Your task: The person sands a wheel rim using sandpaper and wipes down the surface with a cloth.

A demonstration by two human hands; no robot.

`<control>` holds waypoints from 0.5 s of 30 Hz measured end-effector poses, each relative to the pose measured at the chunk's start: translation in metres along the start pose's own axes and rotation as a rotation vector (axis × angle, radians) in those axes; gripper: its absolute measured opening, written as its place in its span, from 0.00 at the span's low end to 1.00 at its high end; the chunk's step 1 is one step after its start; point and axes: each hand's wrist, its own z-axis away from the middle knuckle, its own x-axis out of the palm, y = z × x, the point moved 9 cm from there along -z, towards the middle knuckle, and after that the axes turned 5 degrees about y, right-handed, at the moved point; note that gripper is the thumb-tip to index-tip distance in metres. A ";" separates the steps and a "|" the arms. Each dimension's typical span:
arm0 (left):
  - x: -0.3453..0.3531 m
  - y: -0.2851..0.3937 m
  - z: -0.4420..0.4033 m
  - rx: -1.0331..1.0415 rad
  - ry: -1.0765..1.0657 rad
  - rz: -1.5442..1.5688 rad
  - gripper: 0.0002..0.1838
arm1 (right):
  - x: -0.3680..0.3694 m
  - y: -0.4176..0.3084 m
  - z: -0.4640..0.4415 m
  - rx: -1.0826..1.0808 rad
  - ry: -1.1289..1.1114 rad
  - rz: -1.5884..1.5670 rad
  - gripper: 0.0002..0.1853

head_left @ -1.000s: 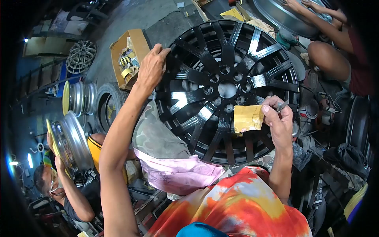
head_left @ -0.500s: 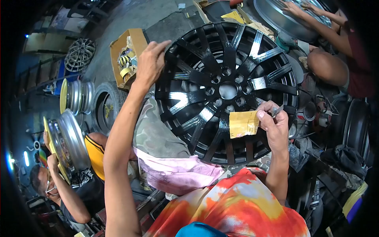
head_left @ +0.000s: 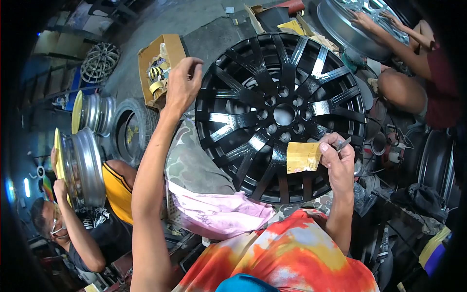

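A glossy black multi-spoke car wheel rim lies face up in front of me. My right hand, closed, pinches a creased yellow sheet with faint print, held over the lower right spokes. A small grey blade-like piece sticks out between the fingers of that same hand. Just off the rim's upper left edge is my left hand, raised with bent fingers apart and nothing visible in it. Pink cloth lies across my lap below the rim.
An open cardboard box holding tape rolls stands beyond my left hand. At left, a person holds a silver rim, near a tyre. At upper right, another person's hands touch a silver rim. Cables and tools crowd the right side.
My left hand has drawn slightly left and down from the rim's edge, its fingers curling. The view has shifted a little; the right hand still holds the yellow sheet.
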 end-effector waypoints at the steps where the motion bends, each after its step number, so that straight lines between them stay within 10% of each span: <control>1: 0.008 0.007 0.000 0.055 -0.054 -0.014 0.08 | 0.001 0.000 0.000 -0.001 0.004 0.003 0.06; 15: 0.044 0.024 0.002 0.316 -0.245 -0.280 0.16 | 0.004 0.005 -0.001 0.004 0.021 0.036 0.06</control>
